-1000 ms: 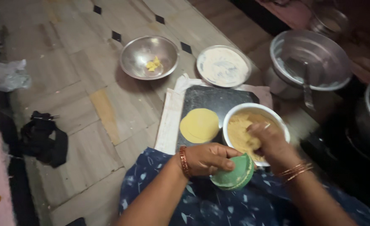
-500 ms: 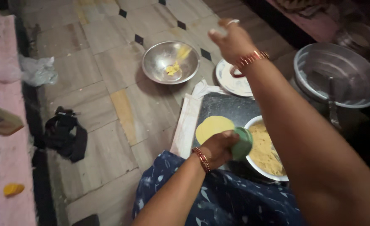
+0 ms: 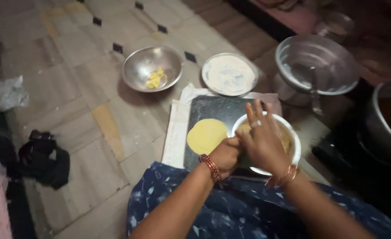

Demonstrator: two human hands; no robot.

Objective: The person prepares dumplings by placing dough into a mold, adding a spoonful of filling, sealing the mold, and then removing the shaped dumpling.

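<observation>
Left hand (image 3: 225,155) clenched (contents hidden) beside dough disc (image 3: 207,135) — right hand (image 3: 262,140) released, over white bowl (image 3: 293,152).

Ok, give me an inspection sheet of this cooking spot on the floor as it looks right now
Surface: tiled floor; dark board on it.
Job's things: yellow dough disc on board; white bowl beside it, contents hidden.
Clutter: steel bowl with yellow bits, floured plate, large pots, black cloth, plastic bag.
Fingers: left hand closed, contents unclear; right hand spread over bowl.
Cables: nothing seen.
Surroundings: dim.
</observation>
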